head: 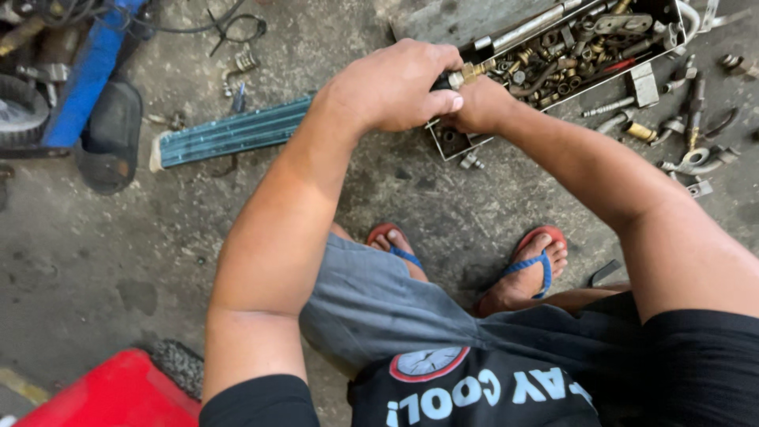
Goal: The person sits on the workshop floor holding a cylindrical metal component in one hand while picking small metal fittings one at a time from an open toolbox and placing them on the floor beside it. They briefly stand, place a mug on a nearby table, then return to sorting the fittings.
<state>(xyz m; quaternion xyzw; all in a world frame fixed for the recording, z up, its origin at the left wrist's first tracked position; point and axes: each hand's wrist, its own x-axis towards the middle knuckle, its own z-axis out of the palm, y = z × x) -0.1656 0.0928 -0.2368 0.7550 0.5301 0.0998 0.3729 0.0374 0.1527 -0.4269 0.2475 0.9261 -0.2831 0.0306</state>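
- The left hand (395, 83) curls its fingers (443, 101) tight around a short black hose with a brass end fitting (466, 73).
- The right hand (480, 104) sits under it, touching; its fingers are hidden, so their grip cannot be told.
- The hose is held above the near corner of a grey metal tray of mixed fittings (644, 83) on the concrete floor (118, 245).

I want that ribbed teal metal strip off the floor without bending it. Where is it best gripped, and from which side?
Probably at the middle of the ribbed teal metal strip, coming from above with fingers across its narrow width. It lies flat and long on the concrete floor, so a mid-length hold should balance it. Its right end runs under the left hand.
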